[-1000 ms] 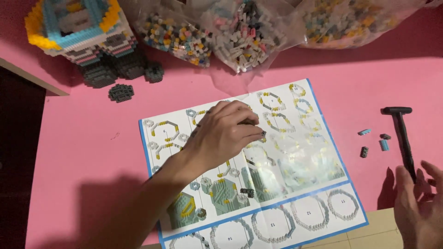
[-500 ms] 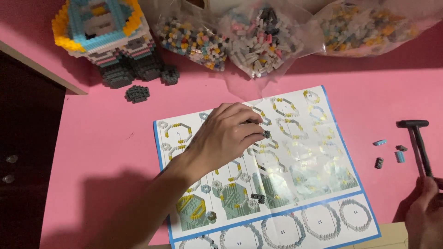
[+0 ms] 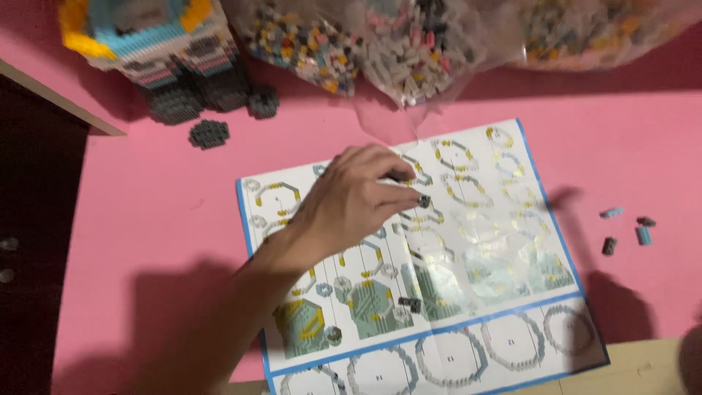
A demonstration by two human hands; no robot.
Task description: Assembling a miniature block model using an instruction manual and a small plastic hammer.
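My left hand [image 3: 351,208] reaches over a folded instruction sheet [image 3: 497,241] with a blue border that lies on the pink table. Its fingertips pinch a small dark brick [image 3: 423,200] just above the sheet's upper middle. Another small dark piece [image 3: 409,303] lies loose on the lower part of the sheet. Of my right hand I see only a dark blurred sliver [image 3: 691,358] at the bottom right corner, and what it holds is hidden.
A half-built block model [image 3: 157,51] stands at the back left, with a dark round brick plate [image 3: 209,134] beside it. Clear bags of mixed small bricks [image 3: 409,44] fill the back edge. Loose blue and grey bricks [image 3: 625,227] lie right of the sheet. The table's left edge [image 3: 58,102] drops into a dark gap.
The black hammer that lay right of the sheet is gone from view, and my right hand has slid almost out of frame. My left hand stays pinching over the sheet.
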